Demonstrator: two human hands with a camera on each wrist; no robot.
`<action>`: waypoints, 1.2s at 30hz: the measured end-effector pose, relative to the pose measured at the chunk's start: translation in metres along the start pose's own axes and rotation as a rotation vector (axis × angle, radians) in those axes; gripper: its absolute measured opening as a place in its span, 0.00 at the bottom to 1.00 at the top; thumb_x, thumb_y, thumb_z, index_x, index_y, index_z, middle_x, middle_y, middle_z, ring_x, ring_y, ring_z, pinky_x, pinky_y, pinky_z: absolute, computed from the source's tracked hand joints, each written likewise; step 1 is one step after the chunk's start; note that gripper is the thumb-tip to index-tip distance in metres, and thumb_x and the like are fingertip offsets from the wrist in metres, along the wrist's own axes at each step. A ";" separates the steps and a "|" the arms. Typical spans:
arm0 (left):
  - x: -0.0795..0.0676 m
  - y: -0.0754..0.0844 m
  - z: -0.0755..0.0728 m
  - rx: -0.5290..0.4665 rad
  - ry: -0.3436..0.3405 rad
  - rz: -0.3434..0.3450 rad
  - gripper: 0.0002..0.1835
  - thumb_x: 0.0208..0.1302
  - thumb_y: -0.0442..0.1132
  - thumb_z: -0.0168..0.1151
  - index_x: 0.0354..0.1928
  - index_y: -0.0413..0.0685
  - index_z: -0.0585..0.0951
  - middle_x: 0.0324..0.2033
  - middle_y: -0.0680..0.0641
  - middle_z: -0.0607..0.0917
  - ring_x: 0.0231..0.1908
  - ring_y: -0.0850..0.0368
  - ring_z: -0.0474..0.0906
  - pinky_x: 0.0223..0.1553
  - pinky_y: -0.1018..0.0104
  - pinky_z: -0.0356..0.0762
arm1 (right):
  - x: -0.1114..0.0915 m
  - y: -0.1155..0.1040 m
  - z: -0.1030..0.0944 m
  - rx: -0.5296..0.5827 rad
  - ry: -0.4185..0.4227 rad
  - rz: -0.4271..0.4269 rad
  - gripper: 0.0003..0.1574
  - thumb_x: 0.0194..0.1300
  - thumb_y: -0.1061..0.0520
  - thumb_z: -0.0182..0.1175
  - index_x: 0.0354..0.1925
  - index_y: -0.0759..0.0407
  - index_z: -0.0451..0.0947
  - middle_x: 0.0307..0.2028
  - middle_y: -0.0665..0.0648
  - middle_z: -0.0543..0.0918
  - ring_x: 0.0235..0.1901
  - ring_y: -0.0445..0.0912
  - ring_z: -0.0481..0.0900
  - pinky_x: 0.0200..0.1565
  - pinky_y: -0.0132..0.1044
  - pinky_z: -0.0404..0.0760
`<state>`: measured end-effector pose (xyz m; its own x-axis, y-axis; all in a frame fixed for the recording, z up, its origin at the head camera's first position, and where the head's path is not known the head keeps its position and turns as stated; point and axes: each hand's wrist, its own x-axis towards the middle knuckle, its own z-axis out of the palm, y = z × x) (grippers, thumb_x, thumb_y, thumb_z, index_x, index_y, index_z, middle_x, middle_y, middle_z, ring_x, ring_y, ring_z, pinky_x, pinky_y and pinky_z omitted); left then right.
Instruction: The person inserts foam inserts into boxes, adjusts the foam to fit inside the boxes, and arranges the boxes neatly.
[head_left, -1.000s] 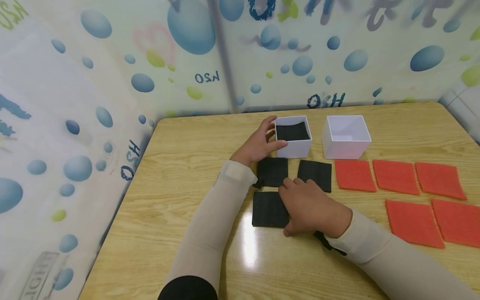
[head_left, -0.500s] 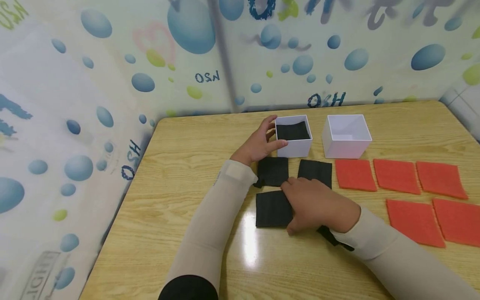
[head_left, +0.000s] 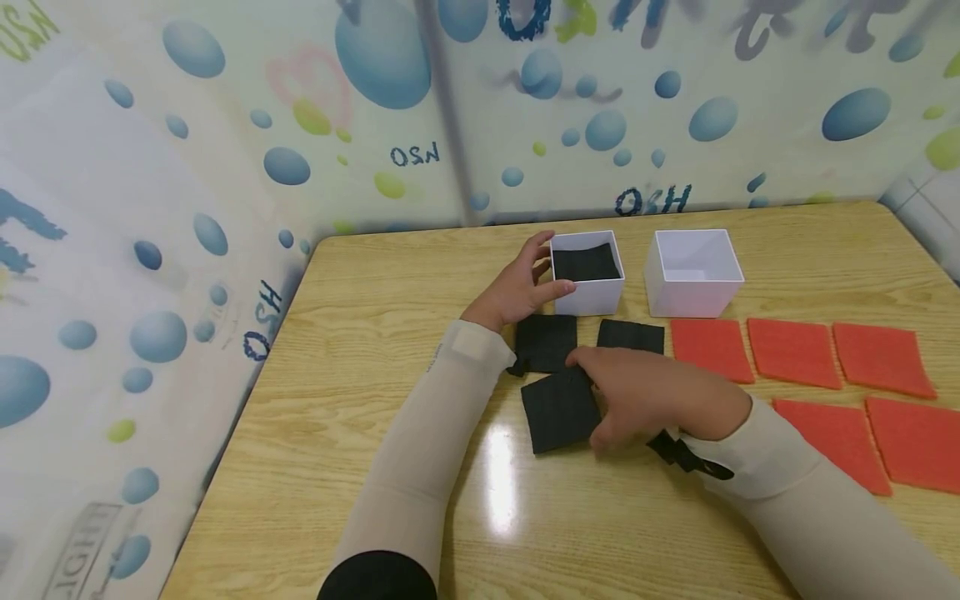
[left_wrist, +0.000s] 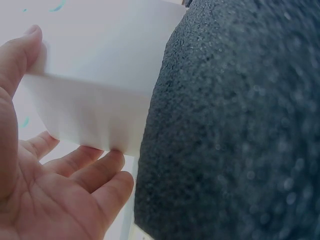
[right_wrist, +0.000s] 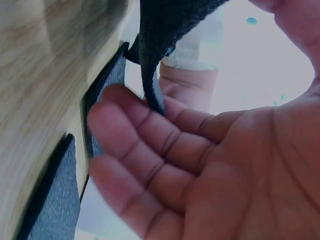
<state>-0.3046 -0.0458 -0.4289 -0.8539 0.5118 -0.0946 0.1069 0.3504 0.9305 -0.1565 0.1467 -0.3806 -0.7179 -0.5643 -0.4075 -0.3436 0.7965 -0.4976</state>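
Black square (head_left: 561,411), right edge held in right fingers (right_wrist: 115,125) (turned askew)

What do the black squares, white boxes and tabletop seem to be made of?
Black squares: probably felt or foam, matte, rough-edged up close.
White boxes: likely plastic or card, smooth, thin walls.
Tabletop: maybe wood or laminate, glossy, with grain and a bright reflection.

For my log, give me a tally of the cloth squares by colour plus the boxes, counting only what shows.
White boxes: 2
Black cloth squares: 4, including 1 seen inside a box; any beneath it are hidden
Red cloth squares: 5, one cut off by the frame
Total: 11
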 end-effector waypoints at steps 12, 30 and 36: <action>0.002 -0.003 -0.001 -0.005 -0.009 0.030 0.53 0.70 0.47 0.73 0.85 0.61 0.47 0.82 0.44 0.57 0.82 0.42 0.55 0.79 0.48 0.59 | -0.009 0.020 -0.022 0.124 0.074 -0.107 0.59 0.55 0.50 0.82 0.75 0.64 0.63 0.55 0.55 0.82 0.55 0.50 0.80 0.60 0.53 0.82; 0.001 -0.002 -0.001 0.001 -0.007 0.017 0.53 0.70 0.48 0.73 0.84 0.64 0.47 0.82 0.46 0.57 0.82 0.42 0.54 0.79 0.46 0.59 | -0.022 0.048 -0.047 0.234 0.307 -0.186 0.52 0.61 0.56 0.78 0.77 0.64 0.64 0.57 0.61 0.82 0.57 0.55 0.82 0.65 0.62 0.78; 0.002 -0.002 -0.001 0.023 -0.004 0.008 0.52 0.71 0.48 0.72 0.84 0.64 0.47 0.82 0.45 0.57 0.82 0.44 0.54 0.79 0.47 0.59 | -0.023 0.054 -0.052 0.320 0.398 -0.189 0.53 0.65 0.58 0.75 0.80 0.62 0.60 0.59 0.62 0.78 0.59 0.54 0.78 0.66 0.47 0.80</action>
<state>-0.3068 -0.0464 -0.4310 -0.8511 0.5175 -0.0888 0.1253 0.3644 0.9228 -0.1895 0.2139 -0.3580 -0.8566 -0.5160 0.0023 -0.3321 0.5478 -0.7679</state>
